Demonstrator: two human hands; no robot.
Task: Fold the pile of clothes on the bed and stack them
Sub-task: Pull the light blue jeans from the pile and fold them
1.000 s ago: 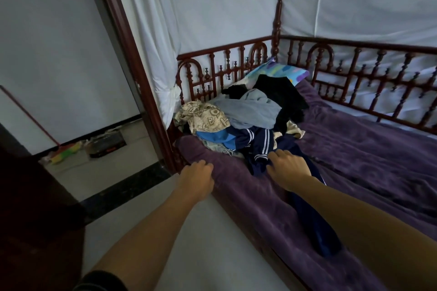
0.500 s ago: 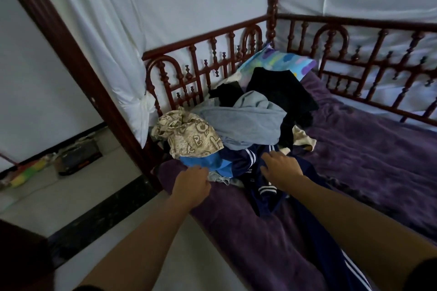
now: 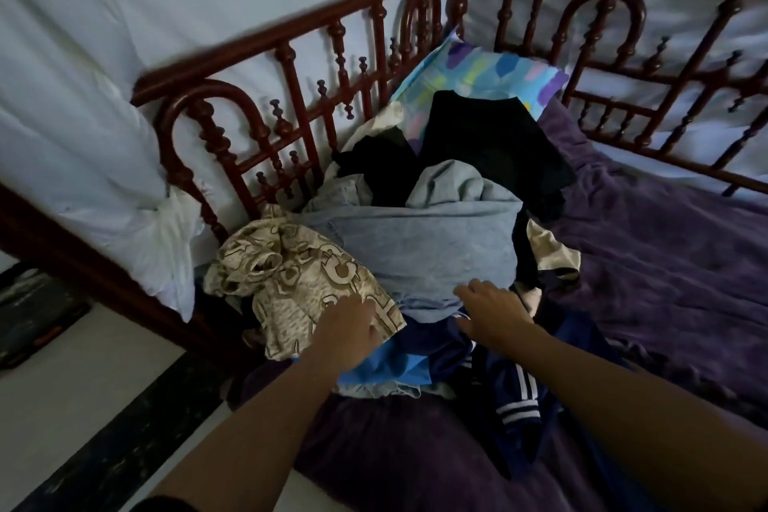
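Your two hands have moved forward from the near edge of the bed onto the pile of clothes (image 3: 415,216), and the view has closed in on it. Your left hand (image 3: 349,328) rests on the lower corner of the beige patterned cloth (image 3: 299,287), just above a bright blue cloth (image 3: 386,366); its fingers (image 3: 368,310) lie fairly straight and close together, pinching nothing you can see. Your right hand (image 3: 492,314) sits at the near edge of the grey-blue garment (image 3: 428,254), over the navy jacket with white stripes (image 3: 511,391), its fingers loosely spread and blurred. The pile lies unfolded on the purple blanket (image 3: 665,283) in the bed's corner, against the wooden rail (image 3: 291,42), with black clothes (image 3: 486,141) at the back leaning on a colourful pillow (image 3: 490,71). A white curtain (image 3: 104,162) hangs beyond the rail.
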